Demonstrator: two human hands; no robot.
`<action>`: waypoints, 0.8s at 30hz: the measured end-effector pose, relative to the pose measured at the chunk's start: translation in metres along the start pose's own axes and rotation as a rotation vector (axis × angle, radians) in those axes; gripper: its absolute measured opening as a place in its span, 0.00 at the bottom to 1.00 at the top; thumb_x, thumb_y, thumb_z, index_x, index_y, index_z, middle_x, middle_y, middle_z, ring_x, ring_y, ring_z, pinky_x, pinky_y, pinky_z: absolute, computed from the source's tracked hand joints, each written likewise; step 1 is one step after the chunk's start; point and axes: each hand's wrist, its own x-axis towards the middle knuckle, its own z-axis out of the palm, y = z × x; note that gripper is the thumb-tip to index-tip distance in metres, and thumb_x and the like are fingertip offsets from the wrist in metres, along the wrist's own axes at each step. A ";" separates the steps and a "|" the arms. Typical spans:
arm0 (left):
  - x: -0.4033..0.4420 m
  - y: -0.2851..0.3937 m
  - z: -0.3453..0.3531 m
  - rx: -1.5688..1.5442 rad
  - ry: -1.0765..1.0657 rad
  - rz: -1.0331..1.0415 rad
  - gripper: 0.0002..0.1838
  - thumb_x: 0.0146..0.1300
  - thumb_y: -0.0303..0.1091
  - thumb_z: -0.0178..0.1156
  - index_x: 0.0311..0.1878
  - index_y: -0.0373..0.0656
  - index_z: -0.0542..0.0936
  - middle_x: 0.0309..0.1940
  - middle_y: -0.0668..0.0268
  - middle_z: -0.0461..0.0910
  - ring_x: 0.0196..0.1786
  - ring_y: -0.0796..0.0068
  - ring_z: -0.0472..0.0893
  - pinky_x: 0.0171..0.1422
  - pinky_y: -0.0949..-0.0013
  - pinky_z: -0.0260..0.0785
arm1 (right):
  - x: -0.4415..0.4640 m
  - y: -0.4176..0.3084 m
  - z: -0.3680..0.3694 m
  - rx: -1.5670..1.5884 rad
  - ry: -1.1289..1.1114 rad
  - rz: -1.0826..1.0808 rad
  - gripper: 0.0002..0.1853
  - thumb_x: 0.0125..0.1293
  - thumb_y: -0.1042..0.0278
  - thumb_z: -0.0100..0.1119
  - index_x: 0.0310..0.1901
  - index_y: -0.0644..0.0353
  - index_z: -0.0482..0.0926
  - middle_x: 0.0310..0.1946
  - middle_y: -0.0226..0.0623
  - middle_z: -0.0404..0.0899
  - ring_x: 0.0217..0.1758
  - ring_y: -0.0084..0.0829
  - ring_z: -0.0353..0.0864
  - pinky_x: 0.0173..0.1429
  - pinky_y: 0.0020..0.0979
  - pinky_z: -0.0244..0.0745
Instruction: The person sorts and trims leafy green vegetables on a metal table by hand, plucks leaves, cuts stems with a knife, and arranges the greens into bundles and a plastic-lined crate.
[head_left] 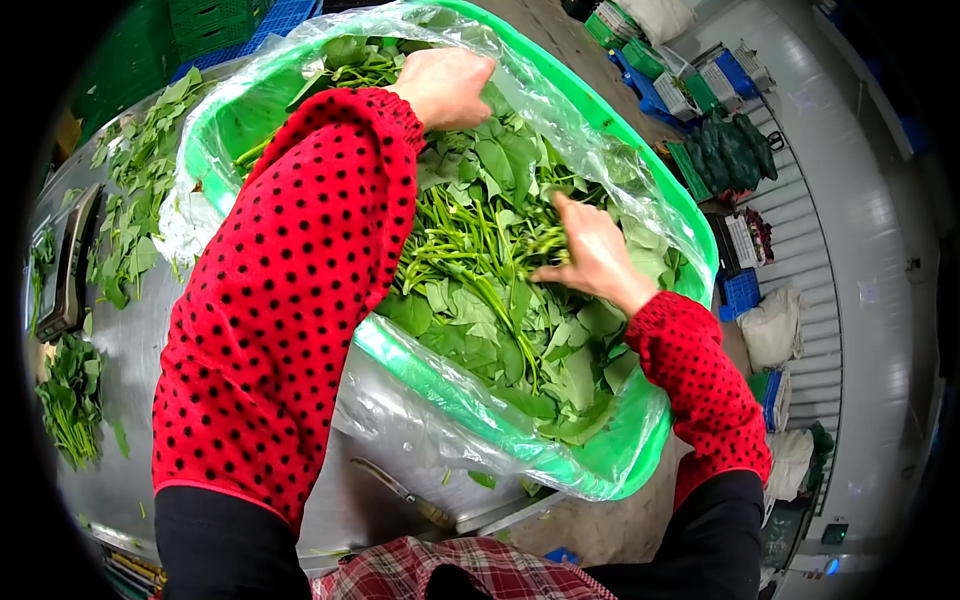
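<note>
A bright green plastic crate, lined with a clear plastic bag, is heaped with leafy greens whose cut stems lie across the middle. Over the far side of the heap, my left hand is closed with its knuckles up. Its fingertips are hidden, so what it grips cannot be made out. My right hand is at the right of the heap, thumb and forefinger curved round a bunch of stems. Both forearms wear red sleeves with black dots.
Loose greens and a tied-looking bunch lie on the metal table at left, near a scale-like device. A knife lies at the table's front edge. Crates and sacks line the right wall.
</note>
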 end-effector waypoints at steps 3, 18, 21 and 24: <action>-0.004 0.005 -0.002 0.014 -0.040 -0.003 0.20 0.51 0.38 0.59 0.47 0.39 0.78 0.44 0.53 0.81 0.51 0.55 0.80 0.55 0.56 0.73 | 0.010 -0.006 0.016 -0.083 0.049 -0.088 0.37 0.38 0.52 0.78 0.49 0.64 0.74 0.35 0.42 0.78 0.41 0.42 0.78 0.50 0.41 0.73; -0.006 0.028 -0.001 0.020 -0.171 0.099 0.25 0.52 0.42 0.65 0.49 0.35 0.74 0.46 0.54 0.79 0.52 0.54 0.79 0.55 0.57 0.73 | -0.032 -0.019 -0.040 0.069 -0.005 -0.266 0.22 0.39 0.72 0.64 0.41 0.63 0.75 0.52 0.43 0.76 0.51 0.43 0.74 0.55 0.39 0.68; -0.006 0.026 0.000 0.019 -0.177 0.092 0.26 0.52 0.42 0.65 0.50 0.35 0.73 0.47 0.54 0.79 0.53 0.54 0.79 0.55 0.56 0.72 | -0.023 -0.024 -0.013 0.043 -0.194 -0.257 0.25 0.37 0.72 0.64 0.42 0.68 0.74 0.58 0.53 0.71 0.57 0.50 0.73 0.60 0.42 0.68; -0.007 0.023 0.001 0.011 -0.177 0.094 0.26 0.52 0.41 0.65 0.51 0.36 0.74 0.47 0.53 0.79 0.53 0.54 0.78 0.57 0.56 0.72 | -0.012 -0.026 0.004 0.040 -0.275 -0.257 0.26 0.39 0.72 0.65 0.45 0.68 0.71 0.53 0.56 0.73 0.52 0.52 0.76 0.56 0.43 0.72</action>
